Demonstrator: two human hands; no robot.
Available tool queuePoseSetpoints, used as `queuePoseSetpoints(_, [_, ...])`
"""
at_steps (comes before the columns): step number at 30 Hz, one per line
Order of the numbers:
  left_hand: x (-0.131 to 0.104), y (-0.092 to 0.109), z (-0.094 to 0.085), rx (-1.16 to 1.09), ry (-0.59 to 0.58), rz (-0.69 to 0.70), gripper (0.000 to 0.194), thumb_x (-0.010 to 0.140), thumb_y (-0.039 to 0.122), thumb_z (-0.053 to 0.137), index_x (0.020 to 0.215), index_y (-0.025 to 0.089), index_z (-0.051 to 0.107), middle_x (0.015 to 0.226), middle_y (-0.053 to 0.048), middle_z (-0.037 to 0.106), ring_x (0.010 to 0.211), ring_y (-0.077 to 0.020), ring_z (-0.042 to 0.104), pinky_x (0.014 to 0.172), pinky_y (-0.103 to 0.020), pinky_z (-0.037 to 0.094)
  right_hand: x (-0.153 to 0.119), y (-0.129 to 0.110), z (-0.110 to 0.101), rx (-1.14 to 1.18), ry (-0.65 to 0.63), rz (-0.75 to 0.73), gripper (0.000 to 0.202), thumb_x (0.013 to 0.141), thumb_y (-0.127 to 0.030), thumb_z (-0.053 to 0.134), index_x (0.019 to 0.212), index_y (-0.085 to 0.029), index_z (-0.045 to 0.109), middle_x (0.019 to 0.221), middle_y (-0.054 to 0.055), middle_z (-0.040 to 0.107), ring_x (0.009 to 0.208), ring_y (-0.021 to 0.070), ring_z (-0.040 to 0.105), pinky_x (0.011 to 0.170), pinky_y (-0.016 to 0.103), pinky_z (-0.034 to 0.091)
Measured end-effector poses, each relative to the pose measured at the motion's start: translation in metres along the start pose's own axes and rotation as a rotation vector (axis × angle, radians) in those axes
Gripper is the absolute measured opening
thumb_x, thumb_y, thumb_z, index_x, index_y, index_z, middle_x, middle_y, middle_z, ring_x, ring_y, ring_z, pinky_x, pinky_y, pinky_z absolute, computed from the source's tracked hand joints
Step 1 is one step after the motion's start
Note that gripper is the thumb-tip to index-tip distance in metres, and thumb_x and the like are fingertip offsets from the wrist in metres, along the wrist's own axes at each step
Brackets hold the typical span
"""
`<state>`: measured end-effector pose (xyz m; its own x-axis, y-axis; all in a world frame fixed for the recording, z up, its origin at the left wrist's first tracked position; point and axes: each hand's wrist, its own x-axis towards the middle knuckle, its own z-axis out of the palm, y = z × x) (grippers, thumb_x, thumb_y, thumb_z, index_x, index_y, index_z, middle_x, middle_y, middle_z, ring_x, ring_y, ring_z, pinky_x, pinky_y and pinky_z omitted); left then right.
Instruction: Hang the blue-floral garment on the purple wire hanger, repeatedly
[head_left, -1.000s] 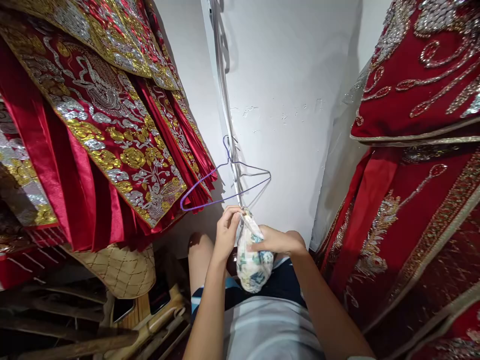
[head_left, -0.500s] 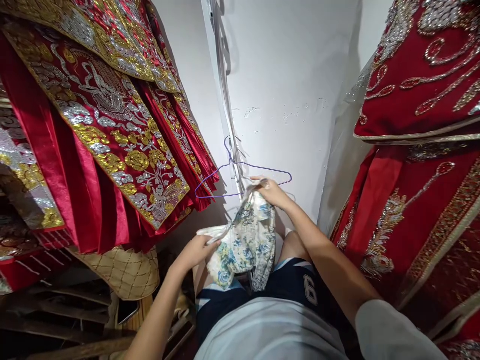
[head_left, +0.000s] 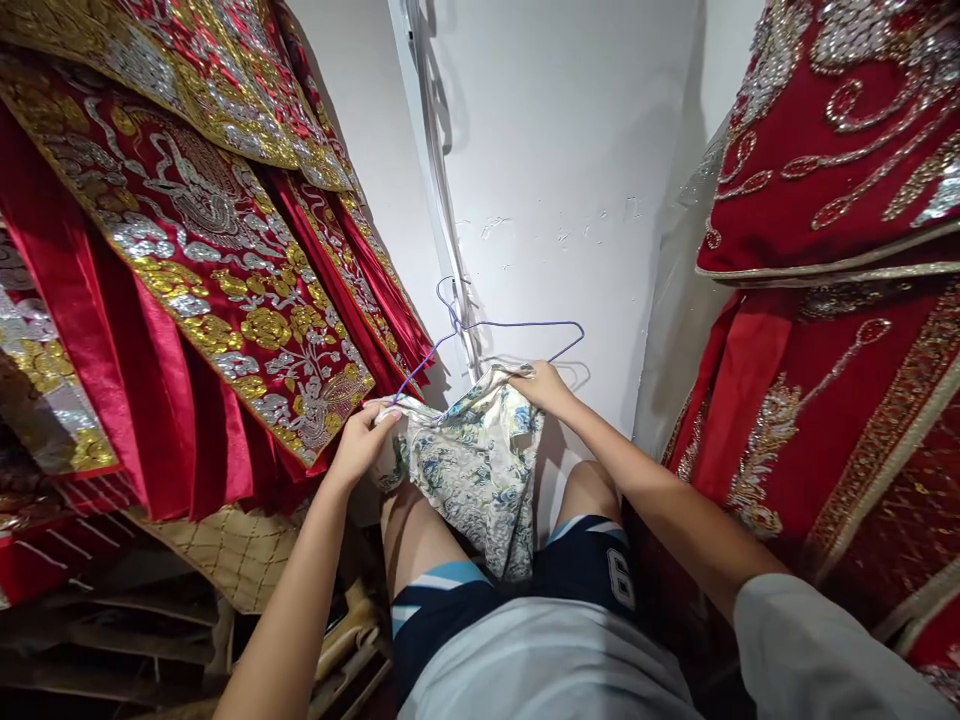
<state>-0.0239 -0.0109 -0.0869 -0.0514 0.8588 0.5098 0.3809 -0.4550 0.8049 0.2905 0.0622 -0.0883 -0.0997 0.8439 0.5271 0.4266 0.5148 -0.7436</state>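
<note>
Plastic sheeting (head_left: 675, 300), clear and creased, hangs at the right of the frame behind red beaded garments (head_left: 787, 190); whether it wraps them I cannot tell. Floral cloth (head_left: 480, 480), cream with blue and green printing, lies stretched between the two hands just below the centre of the frame, its gathered upper edge running from one to the other and its lower folds dropping over the person's lap. The left hand (head_left: 367, 440), left of centre, is closed in a pinch, thumb and fingers meeting on the cloth's left end. The right hand (head_left: 544, 388), right of centre and slightly higher, has its fingers curled around the other end of the same edge.

A thin purple hanger (head_left: 525, 324) spreads just above the cloth, its hook beside a white rail (head_left: 431, 160) that runs down from the top of the frame. The hanger's left arm slopes down to the cloth beside the left hand, where the cloth hides its tip; its right end shows bare above the right hand.

Behind stands a pale wall (head_left: 562, 130) with chipped patches. Red garments with gold and silver embroidery (head_left: 247, 300) fill the upper left, over a beige quilted cloth (head_left: 232, 555) and dim wooden furniture (head_left: 142, 645) at lower left. Dark shorts (head_left: 585, 560) marked with a 6 and a white shirt (head_left: 547, 660) show at bottom centre.
</note>
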Motion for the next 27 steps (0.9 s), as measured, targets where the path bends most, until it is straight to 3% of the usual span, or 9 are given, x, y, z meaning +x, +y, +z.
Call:
queuePoseSetpoints(5, [0.024,0.018,0.016,0.224,0.124,0.167,0.025,0.080,0.035,0.066,0.065,0.019,0.055,0.061,0.002,0.049,0.062,-0.0147,0.042,0.061,-0.024,0.032,-0.015,-0.001,-0.004,0.101,-0.032,-0.072,0.014,0.072,-0.026,0.057,0.076,-0.018,0.068,0.069,0.000,0.064,0.065,0.0171,0.054,0.062,0.027,0.040])
queuePoseSetpoints(7, [0.029,0.018,0.015,0.185,0.072,0.172,0.029,0.080,0.036,0.065,0.063,0.019,0.051,0.060,0.003,0.046,0.060,-0.0130,0.040,0.058,-0.023,0.030,-0.012,0.001,-0.017,0.111,0.094,-0.081,0.040,0.069,-0.023,0.063,0.108,-0.020,0.068,0.088,0.004,0.070,0.075,0.0198,0.059,0.070,0.029,0.045])
queuePoseSetpoints(9, [0.030,0.018,0.010,0.074,-0.017,0.115,0.034,0.078,0.040,0.068,0.061,0.018,0.048,0.059,0.003,0.045,0.057,-0.0115,0.039,0.055,-0.022,0.029,-0.001,0.007,-0.032,0.074,0.238,-0.056,0.071,0.065,-0.021,0.068,0.135,-0.019,0.053,0.103,0.007,0.070,0.086,0.0221,0.062,0.079,0.031,0.047])
queuePoseSetpoints(11, [0.029,0.019,0.005,-0.058,-0.091,0.009,0.038,0.076,0.042,0.071,0.059,0.018,0.047,0.055,0.004,0.042,0.052,-0.0097,0.036,0.050,-0.021,0.026,0.015,0.015,-0.046,0.018,0.284,-0.021,0.084,0.063,-0.022,0.071,0.143,-0.015,0.044,0.111,0.011,0.068,0.095,0.0238,0.063,0.085,0.033,0.048])
queuePoseSetpoints(17, [0.036,0.024,0.000,-0.403,-0.155,-0.243,0.027,0.065,0.036,0.079,0.069,0.014,0.065,0.058,-0.001,0.059,0.048,-0.0122,0.051,0.047,-0.022,0.039,0.049,0.034,-0.065,-0.221,0.033,0.063,0.031,0.068,-0.028,0.065,0.093,-0.010,0.069,0.083,0.008,0.070,0.081,0.0229,0.063,0.074,0.030,0.047])
queuePoseSetpoints(20, [0.039,0.024,0.003,-0.502,-0.114,-0.274,0.027,0.063,0.033,0.078,0.078,0.011,0.071,0.065,-0.005,0.067,0.055,-0.0165,0.060,0.053,-0.026,0.048,0.052,0.034,-0.066,-0.251,0.186,0.034,0.052,0.064,-0.031,0.071,0.111,-0.011,0.063,0.091,0.009,0.071,0.079,0.0218,0.062,0.071,0.029,0.046])
queuePoseSetpoints(22, [0.040,0.024,0.005,-0.545,-0.086,-0.283,0.025,0.065,0.031,0.076,0.079,0.011,0.071,0.066,-0.006,0.068,0.057,-0.0185,0.062,0.057,-0.029,0.051,0.053,0.033,-0.066,-0.246,0.173,0.027,0.057,0.063,-0.029,0.072,0.117,-0.012,0.061,0.097,0.010,0.071,0.083,0.0217,0.062,0.074,0.029,0.047])
queuePoseSetpoints(25, [0.040,0.026,0.008,-0.567,-0.046,-0.271,0.020,0.066,0.029,0.074,0.077,0.012,0.071,0.065,-0.005,0.067,0.057,-0.0178,0.062,0.057,-0.028,0.052,0.057,0.032,-0.066,-0.262,-0.025,0.034,0.022,0.070,-0.026,0.064,0.088,-0.014,0.068,0.089,0.008,0.072,0.084,0.0216,0.063,0.074,0.027,0.045])
queuePoseSetpoints(27, [0.039,0.027,0.009,-0.573,-0.040,-0.255,0.020,0.065,0.030,0.075,0.075,0.013,0.071,0.066,-0.004,0.068,0.057,-0.0163,0.061,0.055,-0.026,0.051,0.059,0.032,-0.065,-0.280,-0.055,0.064,0.015,0.071,-0.027,0.063,0.080,-0.015,0.066,0.085,0.008,0.071,0.083,0.0226,0.063,0.071,0.027,0.045])
